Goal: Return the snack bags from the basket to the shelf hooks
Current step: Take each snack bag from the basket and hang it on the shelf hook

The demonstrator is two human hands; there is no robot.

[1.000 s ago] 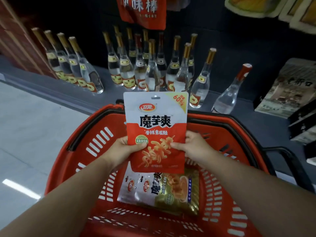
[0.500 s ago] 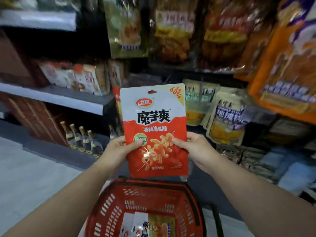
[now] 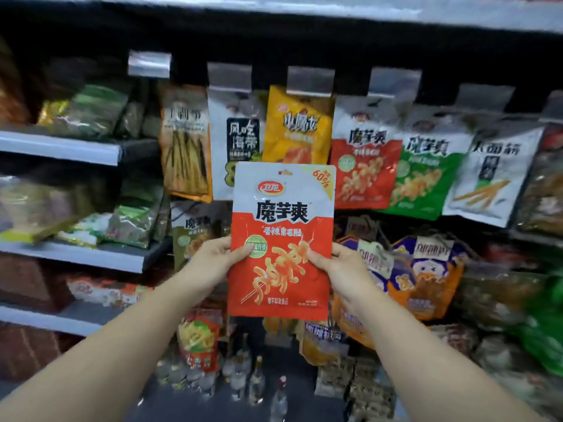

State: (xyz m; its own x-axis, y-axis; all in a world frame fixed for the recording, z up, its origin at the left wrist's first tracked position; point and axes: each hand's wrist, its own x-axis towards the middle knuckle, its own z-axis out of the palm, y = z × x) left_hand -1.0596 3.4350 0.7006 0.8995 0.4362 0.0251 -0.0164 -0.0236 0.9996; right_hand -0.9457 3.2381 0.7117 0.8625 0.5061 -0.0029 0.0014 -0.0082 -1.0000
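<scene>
I hold a red and white snack bag [image 3: 281,239] upright in front of the shelf, its hang hole at the top. My left hand [image 3: 216,258] pinches its left edge and my right hand [image 3: 338,269] pinches its right edge. Behind and above it a row of hanging bags fills the hooks, each under a silver price tag [image 3: 310,81]. A matching red bag [image 3: 364,166] hangs just up and to the right, beside a green bag [image 3: 423,175]. A yellow bag [image 3: 297,129] hangs directly behind the held one. The basket is out of view.
Flat shelves [image 3: 70,149] with stacked packets run along the left. More hanging bags, orange and purple [image 3: 426,278], fill the lower rows to the right. Glass bottles [image 3: 256,382] stand on the floor-level ledge below my arms.
My view has swung up from the basket to the hook rows, and both hands have lifted the red bag upward toward the hanging bags. The basket has dropped out of view.
</scene>
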